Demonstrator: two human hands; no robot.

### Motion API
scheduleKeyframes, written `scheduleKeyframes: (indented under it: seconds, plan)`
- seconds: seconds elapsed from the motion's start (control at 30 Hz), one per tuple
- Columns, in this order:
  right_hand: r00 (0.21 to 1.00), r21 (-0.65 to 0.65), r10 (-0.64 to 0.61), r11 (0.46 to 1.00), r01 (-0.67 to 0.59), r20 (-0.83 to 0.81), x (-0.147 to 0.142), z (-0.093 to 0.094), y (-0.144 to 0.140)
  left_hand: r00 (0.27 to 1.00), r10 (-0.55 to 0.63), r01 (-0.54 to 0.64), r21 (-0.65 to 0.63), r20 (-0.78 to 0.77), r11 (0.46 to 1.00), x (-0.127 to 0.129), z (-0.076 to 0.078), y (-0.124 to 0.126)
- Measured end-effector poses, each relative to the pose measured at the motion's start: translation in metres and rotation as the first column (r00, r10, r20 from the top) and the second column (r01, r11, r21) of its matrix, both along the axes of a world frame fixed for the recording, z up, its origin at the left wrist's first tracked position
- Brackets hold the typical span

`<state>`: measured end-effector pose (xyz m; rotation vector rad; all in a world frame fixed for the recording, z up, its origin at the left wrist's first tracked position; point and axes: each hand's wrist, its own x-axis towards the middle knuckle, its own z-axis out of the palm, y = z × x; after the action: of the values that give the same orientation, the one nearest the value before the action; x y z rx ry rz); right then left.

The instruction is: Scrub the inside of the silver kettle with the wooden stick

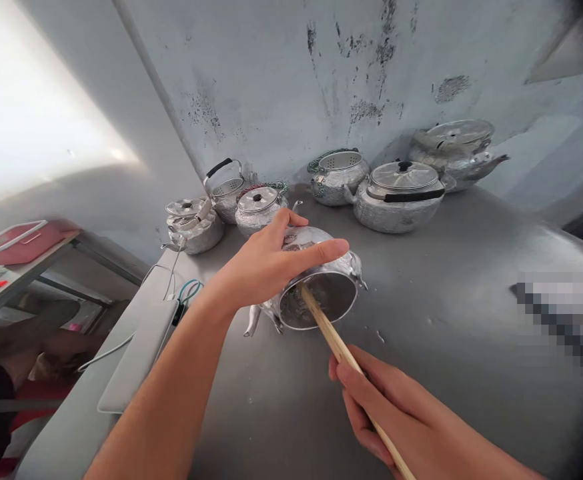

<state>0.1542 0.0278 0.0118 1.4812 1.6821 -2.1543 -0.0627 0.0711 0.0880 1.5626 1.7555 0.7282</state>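
The left hand lies spread over a kettle tipped on its side on the counter, with its mouth turned toward the person. The right hand is closed around a stick whose far end reaches into that mouth.

The kettle rests on its round wall, so a hard push from the stick could roll or slide it out from under the left palm, which only presses down and does not wrap it. Its spout, low beside the left wrist, could catch on the counter and bend. Other kettles stand beyond the left hand by the wall; a skidding kettle could knock them. A cable lies left of the left forearm, clear of the work.
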Motion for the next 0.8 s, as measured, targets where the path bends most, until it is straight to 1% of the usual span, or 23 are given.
scheduleKeyframes:
  seconds: [0.07,0.2,0.33,0.4,0.47,0.53,0.67,0.73,0.8]
  plan:
    - [1.0,0.004,0.018,1.0,-0.018,0.005,0.0008,-0.0001,0.0009,1.0,0.002,-0.002,-0.001,-0.004,1.0,0.0002,0.0006,-0.0005]
    - [1.0,0.019,-0.009,1.0,0.01,-0.028,0.0011,-0.0005,0.0025,1.0,0.003,-0.003,-0.008,-0.008,1.0,0.0,0.0012,-0.0005]
    - [0.999,0.027,0.015,1.0,-0.014,-0.048,0.001,-0.0014,0.0027,1.0,-0.001,0.001,0.001,-0.011,1.0,-0.0008,0.0014,-0.0002]
    - [0.999,0.007,-0.01,1.0,0.01,-0.05,0.0006,-0.0006,0.0019,1.0,-0.004,0.004,0.001,-0.012,1.0,-0.0012,0.0012,-0.0003]
    - [1.0,-0.048,-0.022,0.999,0.021,-0.008,0.0,0.0011,0.001,1.0,-0.007,0.007,-0.003,-0.007,1.0,-0.0015,0.0007,-0.0005]
    - [0.999,-0.075,-0.021,0.997,0.023,0.027,-0.0006,0.0022,0.0003,1.0,-0.008,0.008,-0.004,-0.003,1.0,-0.0016,0.0002,-0.0006]
    - [0.998,-0.03,-0.044,0.999,0.043,-0.042,-0.0003,-0.0008,-0.0006,1.0,-0.005,0.005,0.007,-0.012,1.0,-0.0014,0.0,-0.0005]
    - [0.998,-0.029,-0.017,0.999,0.015,-0.054,0.0003,-0.0023,-0.0009,1.0,-0.007,0.007,0.007,-0.017,1.0,-0.0014,0.0002,-0.0004]
    - [0.999,-0.047,0.025,0.999,-0.027,-0.031,0.0006,-0.0016,-0.0012,1.0,-0.009,0.009,0.002,-0.016,1.0,-0.0015,0.0005,-0.0001]
